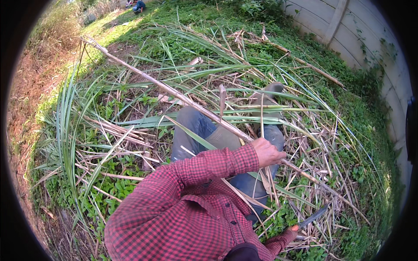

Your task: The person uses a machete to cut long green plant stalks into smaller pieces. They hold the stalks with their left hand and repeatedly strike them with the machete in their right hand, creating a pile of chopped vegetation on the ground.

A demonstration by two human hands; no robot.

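— Two hands at work; which one holds the long stalk?

— Going from the left: the dry cane stalk [165,87] starts by the bare soil at the ground's far left edge and slants down to the right across the cut leaves [130,135]. The left hand [266,152] has its grip clenched round it, above the knees.

— And the other?

— Near the ground's lower right, the right hand [292,231] grasps a dark curved knife [313,216], blade pointing up-right, apart from the stalk.
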